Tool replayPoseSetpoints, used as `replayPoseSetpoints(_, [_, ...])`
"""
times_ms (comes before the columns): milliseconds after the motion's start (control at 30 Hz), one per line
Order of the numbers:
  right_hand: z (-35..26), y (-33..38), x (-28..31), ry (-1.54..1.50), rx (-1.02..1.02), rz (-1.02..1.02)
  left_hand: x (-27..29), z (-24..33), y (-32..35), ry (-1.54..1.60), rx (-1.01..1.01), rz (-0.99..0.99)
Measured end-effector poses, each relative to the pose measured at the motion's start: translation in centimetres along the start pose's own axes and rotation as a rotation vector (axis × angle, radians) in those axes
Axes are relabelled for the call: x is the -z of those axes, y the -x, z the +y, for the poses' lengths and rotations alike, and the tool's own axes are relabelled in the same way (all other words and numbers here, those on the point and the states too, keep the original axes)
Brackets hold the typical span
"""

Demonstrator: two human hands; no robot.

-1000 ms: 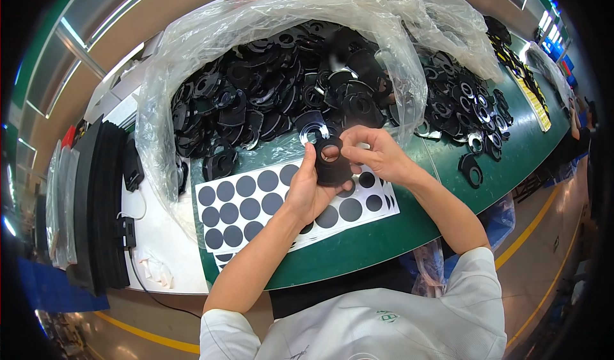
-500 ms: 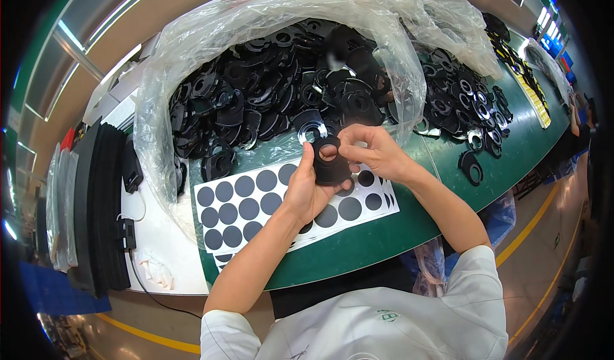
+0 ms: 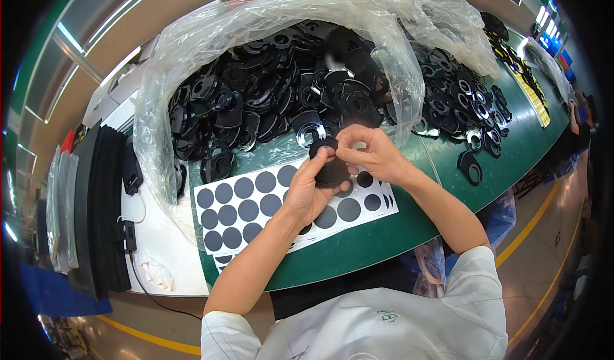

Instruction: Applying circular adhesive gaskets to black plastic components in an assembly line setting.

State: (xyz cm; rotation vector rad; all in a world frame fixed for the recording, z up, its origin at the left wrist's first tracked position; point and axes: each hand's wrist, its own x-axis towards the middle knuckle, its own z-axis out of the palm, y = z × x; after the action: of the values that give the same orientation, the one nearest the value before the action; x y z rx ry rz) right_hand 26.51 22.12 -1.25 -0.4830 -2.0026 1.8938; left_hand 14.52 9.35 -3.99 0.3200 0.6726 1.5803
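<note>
My left hand (image 3: 308, 197) grips a black plastic part (image 3: 330, 174) with a round ring-shaped end, its thumb lying over the ring and its fingers beneath. At the ring's right edge, my right hand (image 3: 374, 155) is closed in a pinch of thumb and forefinger; what sits between those fingertips is too small to make out. Both hands are above a white sheet (image 3: 300, 233) bearing rows of dark grey round stickers (image 3: 270, 204). Just beyond the hands lies a heap of similar black parts (image 3: 256, 91) in a clear plastic bag (image 3: 153, 104).
More black rings and parts (image 3: 464, 98) are spread over the green table (image 3: 511, 162) to the right. On the left stand stacked black sheets (image 3: 105, 206), near a small black box (image 3: 128, 235) with a cable and a crumpled white tissue (image 3: 157, 273).
My left thumb has moved from the part's left side onto its ring, covering the hole. The part has tilted slightly, while my right hand stays close to the ring's edge.
</note>
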Motion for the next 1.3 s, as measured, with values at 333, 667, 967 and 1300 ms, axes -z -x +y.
replayPoseSetpoints(333, [0.2, 0.3, 0.0, 0.435, 0.376, 0.095, 0.4, -0.3, 0.0, -0.054, -0.039, -0.005])
replayPoseSetpoints(667, [-0.4, 0.0, -0.1, 0.053, 0.017, 0.162, -0.1, -0.4, 0.3, -0.097, -0.040, 0.024])
replayPoseSetpoints(967, [-1.3, -0.1, -1.1, 0.179, 0.039, 0.242, 0.2, -0.6, 0.3, -0.116, -0.058, -0.052])
replayPoseSetpoints(1300, [-2.5, 0.6, -2.2, 0.739, 0.122, 0.345, -1.1, -0.2, 0.4, -0.339, -0.026, -0.133])
